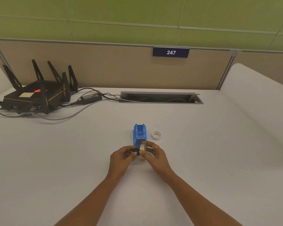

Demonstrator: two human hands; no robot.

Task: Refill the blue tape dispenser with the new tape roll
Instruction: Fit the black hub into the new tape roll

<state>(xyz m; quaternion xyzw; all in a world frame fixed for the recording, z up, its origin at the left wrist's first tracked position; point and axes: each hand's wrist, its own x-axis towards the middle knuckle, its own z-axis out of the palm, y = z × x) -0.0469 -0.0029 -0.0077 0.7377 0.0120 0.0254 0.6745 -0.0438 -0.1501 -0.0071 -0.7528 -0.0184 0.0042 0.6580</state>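
Observation:
The blue tape dispenser (140, 133) lies on the white desk, its open well facing up, just beyond my hands. My right hand (155, 156) pinches a pale cream tape roll (142, 148) held on edge. My left hand (122, 158) grips a small black spindle (136, 151) whose end meets the side of the roll. Both hands hover close together at the dispenser's near end. An empty white tape core (156, 135) lies flat on the desk to the right of the dispenser.
A black router (38, 93) with several antennas sits at the back left, with a power brick (91, 97) and cables trailing across the desk. A cable slot (160, 97) runs along the back. A beige partition with a "247" plate (171, 52) stands behind.

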